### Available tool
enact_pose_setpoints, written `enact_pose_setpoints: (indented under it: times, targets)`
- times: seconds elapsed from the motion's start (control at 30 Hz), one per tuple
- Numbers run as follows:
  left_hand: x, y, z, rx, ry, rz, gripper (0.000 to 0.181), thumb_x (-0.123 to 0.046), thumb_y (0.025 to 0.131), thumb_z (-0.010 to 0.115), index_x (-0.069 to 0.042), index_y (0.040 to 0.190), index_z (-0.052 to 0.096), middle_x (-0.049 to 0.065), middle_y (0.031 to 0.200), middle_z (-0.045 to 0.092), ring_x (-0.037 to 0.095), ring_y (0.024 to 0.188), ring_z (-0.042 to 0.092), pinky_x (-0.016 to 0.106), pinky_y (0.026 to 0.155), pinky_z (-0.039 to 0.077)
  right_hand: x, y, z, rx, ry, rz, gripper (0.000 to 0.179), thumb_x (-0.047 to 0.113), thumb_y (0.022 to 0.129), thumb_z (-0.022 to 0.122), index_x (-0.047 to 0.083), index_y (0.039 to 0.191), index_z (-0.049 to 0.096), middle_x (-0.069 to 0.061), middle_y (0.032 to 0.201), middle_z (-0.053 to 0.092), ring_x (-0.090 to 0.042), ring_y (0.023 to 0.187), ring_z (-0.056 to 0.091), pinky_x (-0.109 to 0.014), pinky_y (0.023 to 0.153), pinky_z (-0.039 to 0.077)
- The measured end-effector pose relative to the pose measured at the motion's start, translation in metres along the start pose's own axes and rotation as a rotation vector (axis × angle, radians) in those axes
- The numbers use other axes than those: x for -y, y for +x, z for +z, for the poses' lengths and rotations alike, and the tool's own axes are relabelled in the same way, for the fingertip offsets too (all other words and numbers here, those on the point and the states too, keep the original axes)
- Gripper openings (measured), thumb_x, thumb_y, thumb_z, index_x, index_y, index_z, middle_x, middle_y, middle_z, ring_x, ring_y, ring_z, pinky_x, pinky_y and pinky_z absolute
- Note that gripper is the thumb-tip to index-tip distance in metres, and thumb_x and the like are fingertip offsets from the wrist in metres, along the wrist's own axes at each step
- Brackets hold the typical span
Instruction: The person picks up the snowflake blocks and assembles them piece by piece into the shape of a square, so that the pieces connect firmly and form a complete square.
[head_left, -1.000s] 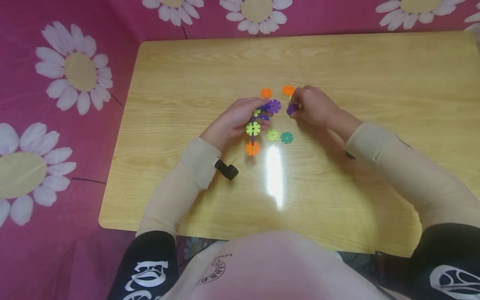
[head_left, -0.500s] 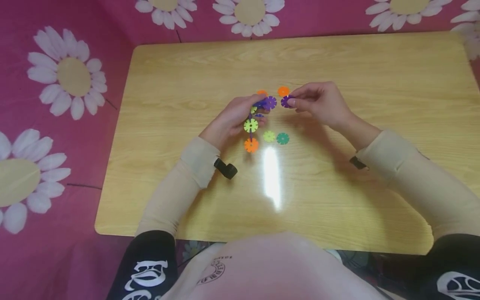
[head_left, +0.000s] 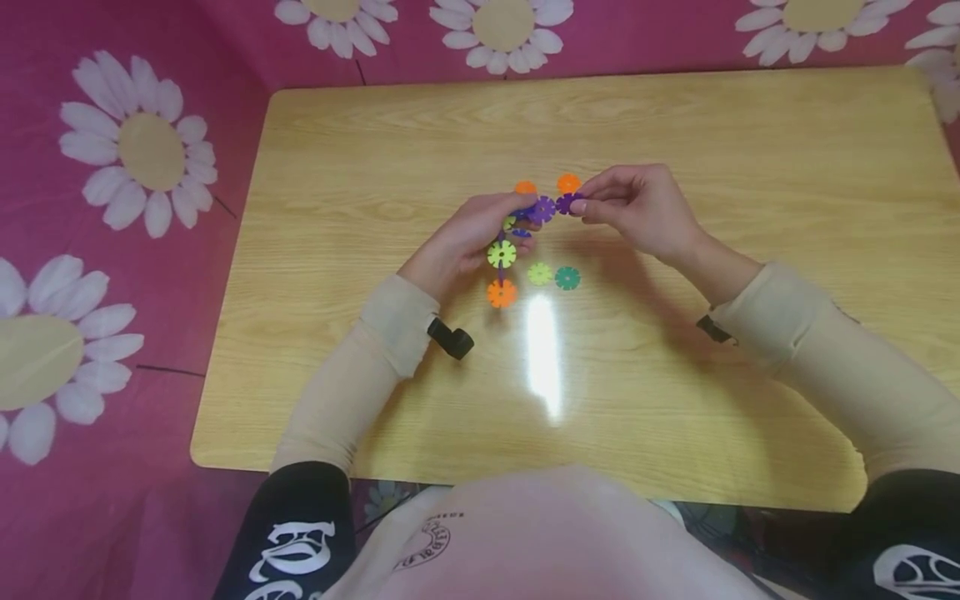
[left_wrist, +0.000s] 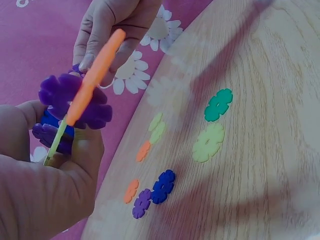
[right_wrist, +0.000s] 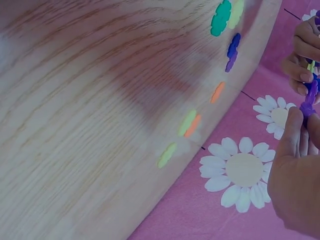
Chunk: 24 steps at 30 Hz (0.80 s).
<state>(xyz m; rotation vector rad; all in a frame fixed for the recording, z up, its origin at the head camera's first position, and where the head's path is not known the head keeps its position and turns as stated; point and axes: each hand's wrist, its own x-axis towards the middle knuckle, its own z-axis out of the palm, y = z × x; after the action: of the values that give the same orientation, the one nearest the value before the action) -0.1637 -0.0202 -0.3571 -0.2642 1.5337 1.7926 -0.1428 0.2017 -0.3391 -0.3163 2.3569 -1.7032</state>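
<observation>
Over the middle of the wooden surface (head_left: 375, 392), toward its far edge, the person's left hand (head_left: 474, 228) has its fingers curled round a chain of linked discs (head_left: 502, 254), blue, purple, yellow-green and orange, that trails toward the near edge. The right hand (head_left: 643, 208) pinches a dark purple disc (head_left: 566, 203) between thumb and fingers, right up against the chain's lighter purple disc (head_left: 543, 209); whether they're joined I can't tell. A yellow-green disc (head_left: 539, 273) and a green disc (head_left: 567, 277) lie side by side nearer the near edge, an orange disc (head_left: 568, 182) toward the far edge.
</observation>
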Motion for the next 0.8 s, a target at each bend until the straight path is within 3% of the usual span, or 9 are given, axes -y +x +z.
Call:
enact_pose_setpoints:
  times: [0.2,0.4,0.57,0.7,0.8]
  targets:
    - [0.000,-0.003,0.000,0.043,0.000,0.017,0.031,-0.027,0.091,0.059,-0.002,0.110,0.060,0.014,0.099,0.061,0.022,0.071,0.062,0.036,0.078,0.055,0.021,-0.010,0.004,-0.006,-0.070,-0.054,0.020,0.009,0.080,0.072,-0.004,0.095,0.068,-0.011,0.089,0.069,-0.015,0.078,0.067,-0.022,0.070,0.055]
    - [-0.001,-0.005,0.001,0.064,0.057,0.039,0.027,-0.025,0.093,0.056,-0.001,0.106,0.059,0.020,0.109,0.058,0.025,0.072,0.062,0.034,0.073,0.056,0.033,-0.019,0.010,-0.034,-0.173,-0.152,0.016,0.006,0.081,0.070,-0.005,0.092,0.069,-0.016,0.088,0.069,-0.013,0.077,0.066,-0.016,0.069,0.053]
    - [-0.003,-0.007,0.006,0.078,0.073,0.065,0.027,-0.025,0.093,0.057,-0.001,0.103,0.060,0.021,0.115,0.055,0.024,0.068,0.061,0.031,0.065,0.056,0.039,-0.025,0.014,-0.103,-0.277,-0.235,0.012,0.005,0.081,0.070,-0.004,0.089,0.070,-0.014,0.085,0.069,-0.006,0.073,0.065,-0.012,0.064,0.051]
    - [-0.008,-0.008,0.010,0.085,0.102,0.092,0.028,-0.027,0.093,0.055,-0.002,0.104,0.060,0.017,0.110,0.056,0.022,0.066,0.059,0.026,0.056,0.054,0.038,-0.027,0.015,-0.161,-0.322,-0.306,0.010,0.003,0.080,0.071,-0.003,0.087,0.071,-0.012,0.084,0.070,-0.005,0.073,0.066,-0.011,0.063,0.051]
    - [-0.010,-0.009,0.010,0.074,0.128,0.086,0.027,-0.027,0.094,0.054,-0.003,0.104,0.060,0.013,0.104,0.057,0.019,0.064,0.057,0.023,0.054,0.052,0.036,-0.026,0.015,-0.158,-0.318,-0.339,0.009,0.002,0.079,0.071,-0.004,0.086,0.071,-0.012,0.085,0.070,-0.007,0.074,0.067,-0.012,0.065,0.051]
